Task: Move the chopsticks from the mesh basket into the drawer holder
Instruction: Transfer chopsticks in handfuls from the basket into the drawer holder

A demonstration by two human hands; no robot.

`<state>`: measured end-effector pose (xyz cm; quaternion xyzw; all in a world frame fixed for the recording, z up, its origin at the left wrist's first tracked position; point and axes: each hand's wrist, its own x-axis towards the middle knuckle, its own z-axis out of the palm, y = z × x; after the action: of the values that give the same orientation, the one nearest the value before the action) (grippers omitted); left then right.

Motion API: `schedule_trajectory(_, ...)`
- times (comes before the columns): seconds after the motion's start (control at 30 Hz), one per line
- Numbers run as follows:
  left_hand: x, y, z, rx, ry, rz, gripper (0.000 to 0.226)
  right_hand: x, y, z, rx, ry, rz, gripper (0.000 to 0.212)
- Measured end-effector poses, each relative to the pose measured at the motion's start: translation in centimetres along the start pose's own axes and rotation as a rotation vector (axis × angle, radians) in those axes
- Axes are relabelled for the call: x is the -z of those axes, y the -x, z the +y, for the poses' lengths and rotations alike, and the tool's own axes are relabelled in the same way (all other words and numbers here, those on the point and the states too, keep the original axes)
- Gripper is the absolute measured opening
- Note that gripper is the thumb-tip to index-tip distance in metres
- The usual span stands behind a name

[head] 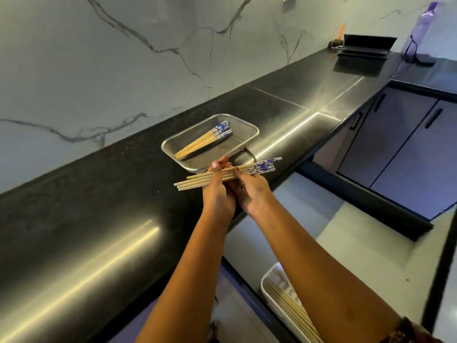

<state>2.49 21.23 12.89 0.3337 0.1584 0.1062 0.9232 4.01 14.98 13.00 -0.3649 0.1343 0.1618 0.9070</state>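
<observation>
— On the left side, what lies along the wall?

— Grey-veined white marble wall [103, 70] runs behind a long black polished stone counter [74, 206], which carries streaks of reflected light.

— And near the middle of that counter?

— A shallow rectangular metal mesh basket [247, 134] sits close to the counter's front edge. Inside it lie several bamboo chopsticks with blue-and-white patterned tops [205, 141], slanting, patterned ends toward the far right corner.

— What are the hands doing?

— Both reach forward just in front of the basket. The left hand [218, 194] and the right hand [252, 194] are side by side, touching, and together they grip a second bundle of bamboo chopsticks with blue-and-white tops [197, 183]. The bundle lies nearly level across the fingers, plain tips jutting out to the left, patterned tops jutting out to the right. Left fingers are wrapped over the sticks; the right thumb presses on them from above. A ring shows on one right finger.

— Below the arms?

— A white rectangular plastic holder [268, 290] sits low, under the right forearm, with plain bamboo chopsticks [289, 305] already lying lengthwise in it. I cannot tell much of the drawer around it; the arm hides most.

— Farther right?

— Dark-framed cabinet doors with black bar handles [408, 149] stand beyond the counter's corner. At the far end of the counter rest a black folded stand [366, 45] and a tall clear purple plastic bottle [420, 28], well apart from the basket.
</observation>
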Motion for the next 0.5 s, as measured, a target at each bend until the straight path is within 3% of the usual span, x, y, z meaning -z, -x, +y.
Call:
schedule_trajectory(0.1,0.4,3.0,-1.4,0.067,0.045,0.006,0.03,4.2,2.0,-1.2,0.051,-0.026,0.115,0.019)
schedule_trajectory(0.23,1.3,5.4,-2.1,0.106,0.03,-0.021,0.027,10.6,4.0,-3.5,0.087,-0.087,0.278,0.036)
schedule_trajectory(0.4,1.0,7.3,-3.4,0.128,-0.049,-0.029,0.022,12.7,5.5,-4.1,0.161,-0.04,0.292,0.04)
schedule_trajectory(0.5,0.7,7.8,-4.2,0.141,-0.066,-0.019,0.019,12.4,6.0,-3.7,0.139,0.112,0.33,0.034)
